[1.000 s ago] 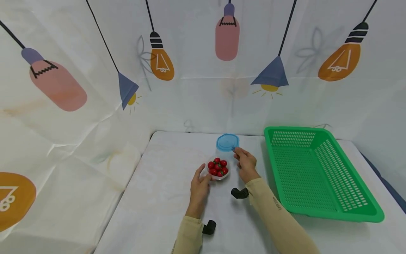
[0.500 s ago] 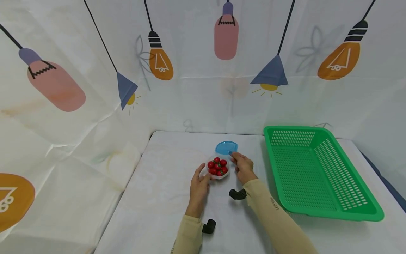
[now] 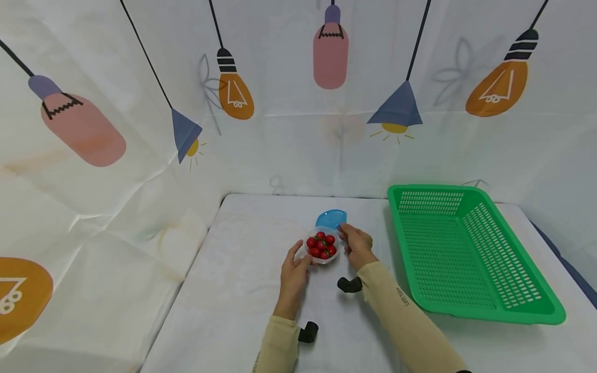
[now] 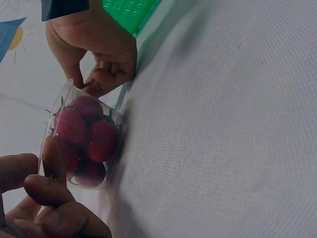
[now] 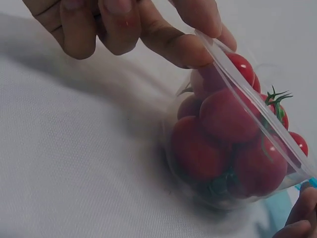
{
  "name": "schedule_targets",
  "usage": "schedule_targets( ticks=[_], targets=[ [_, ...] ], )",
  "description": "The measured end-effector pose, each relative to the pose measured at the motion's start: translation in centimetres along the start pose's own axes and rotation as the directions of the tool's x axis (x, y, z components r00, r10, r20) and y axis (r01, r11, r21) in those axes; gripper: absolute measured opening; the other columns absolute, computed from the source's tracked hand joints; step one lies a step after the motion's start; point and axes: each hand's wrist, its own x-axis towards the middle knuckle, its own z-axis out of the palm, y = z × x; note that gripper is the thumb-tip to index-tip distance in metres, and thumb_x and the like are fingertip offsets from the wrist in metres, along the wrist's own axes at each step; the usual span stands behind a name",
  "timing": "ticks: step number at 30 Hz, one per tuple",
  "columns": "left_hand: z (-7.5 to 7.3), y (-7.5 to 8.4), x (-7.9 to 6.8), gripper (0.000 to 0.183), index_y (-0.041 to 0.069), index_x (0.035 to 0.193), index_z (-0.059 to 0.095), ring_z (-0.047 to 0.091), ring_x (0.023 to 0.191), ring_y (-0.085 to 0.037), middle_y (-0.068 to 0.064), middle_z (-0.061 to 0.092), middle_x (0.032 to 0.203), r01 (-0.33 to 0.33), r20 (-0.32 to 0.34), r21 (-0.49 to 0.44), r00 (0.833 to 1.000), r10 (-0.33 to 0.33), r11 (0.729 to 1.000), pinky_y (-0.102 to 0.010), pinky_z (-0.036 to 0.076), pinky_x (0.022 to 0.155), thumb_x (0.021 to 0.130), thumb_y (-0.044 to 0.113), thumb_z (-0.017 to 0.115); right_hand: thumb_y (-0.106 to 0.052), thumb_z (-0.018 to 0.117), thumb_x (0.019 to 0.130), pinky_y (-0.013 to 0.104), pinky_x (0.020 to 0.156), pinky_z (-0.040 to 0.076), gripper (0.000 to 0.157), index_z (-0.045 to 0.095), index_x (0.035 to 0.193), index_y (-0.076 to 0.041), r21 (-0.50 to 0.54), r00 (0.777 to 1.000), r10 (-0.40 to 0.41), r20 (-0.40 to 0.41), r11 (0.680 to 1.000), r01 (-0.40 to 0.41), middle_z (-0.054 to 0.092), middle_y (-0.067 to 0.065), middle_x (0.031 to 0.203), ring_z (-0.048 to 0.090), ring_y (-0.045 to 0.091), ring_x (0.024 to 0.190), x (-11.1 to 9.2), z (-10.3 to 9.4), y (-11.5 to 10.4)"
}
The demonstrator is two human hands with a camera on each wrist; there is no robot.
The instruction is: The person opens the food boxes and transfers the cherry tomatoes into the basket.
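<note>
Just below ctr: L hand (image 3: 293,274) grips clear tub (image 3: 323,261) of red tomatoes (image 3: 321,245); R hand (image 3: 359,247) pinches blue lid (image 3: 331,218). Tub could tip if lid's tugged hard.

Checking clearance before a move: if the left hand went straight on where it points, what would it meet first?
The clear tub of tomatoes, which the left hand holds at the rim. Beyond that, probably the blue lid; depth is hard to judge.
</note>
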Motion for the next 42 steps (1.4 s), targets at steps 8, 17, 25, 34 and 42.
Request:
schedule_targets(
  ticks=[8, 17, 25, 34, 42],
  targets=[
    [0.2, -0.1, 0.0, 0.051, 0.022, 0.149, 0.05, 0.059, 0.087, -0.025, -0.006, 0.074, 0.093, 0.002, -0.012, -0.001, 1.0, -0.002, 1.0, -0.029, 0.045, 0.074, 0.1, 0.018, 0.06, -0.032, 0.068, 0.099, 0.025, 0.067, 0.04, 0.038, 0.062, 0.13, -0.012, -0.041, 0.999, -0.037, -0.017, 0.998, 0.036, 0.069, 0.004, 0.122, 0.06, 0.014, 0.095, -0.2, -0.2, 0.0],
    [0.2, -0.1, 0.0, 0.051, 0.02, 0.149, 0.05, 0.058, 0.084, -0.024, -0.009, 0.074, 0.093, -0.015, -0.015, -0.007, 1.0, 0.015, 1.0, -0.028, 0.044, 0.07, 0.099, 0.017, 0.061, -0.029, 0.07, 0.097, 0.021, 0.058, 0.039, 0.034, 0.07, 0.122, -0.006, -0.025, 1.0, -0.015, 0.003, 1.0, 0.015, 0.071, 0.001, 0.093, 0.055, 0.012, 0.078, 0.2, -0.7, 0.4],
    [0.2, -0.2, 0.2, 0.051, 0.018, 0.148, 0.051, 0.06, 0.084, -0.024, -0.008, 0.074, 0.091, -0.014, -0.022, -0.005, 1.0, 0.014, 1.0, -0.026, 0.044, 0.069, 0.098, 0.016, 0.061, -0.025, 0.072, 0.095, 0.019, 0.053, 0.037, 0.032, 0.071, 0.119, -0.004, -0.001, 0.999, -0.03, 0.014, 1.0, 0.03, 0.073, -0.004, 0.085, 0.057, 0.006, 0.069, 0.2, -1.0, 0.6],
    [0.2, -0.2, 0.2, 0.051, 0.018, 0.148, 0.051, 0.054, 0.077, -0.019, -0.008, 0.074, 0.091, -0.013, -0.025, -0.002, 1.0, 0.013, 1.0, -0.026, 0.042, 0.068, 0.099, 0.018, 0.061, -0.027, 0.073, 0.094, 0.02, 0.055, 0.036, 0.033, 0.069, 0.12, -0.007, -0.048, 0.999, -0.032, 0.003, 0.998, 0.032, 0.075, -0.005, 0.091, 0.054, 0.007, 0.07, -0.1, -0.9, 0.3],
    [0.2, -0.1, 0.1, 0.05, 0.019, 0.149, 0.051, 0.055, 0.08, -0.019, -0.009, 0.074, 0.092, -0.013, -0.023, -0.005, 1.0, 0.013, 1.0, -0.028, 0.042, 0.072, 0.099, 0.017, 0.061, -0.029, 0.072, 0.095, 0.022, 0.06, 0.038, 0.033, 0.069, 0.122, -0.01, -0.07, 0.999, -0.048, -0.003, 0.996, 0.048, 0.075, -0.004, 0.102, 0.055, 0.007, 0.073, -0.1, -1.1, 0.4]
  ],
)
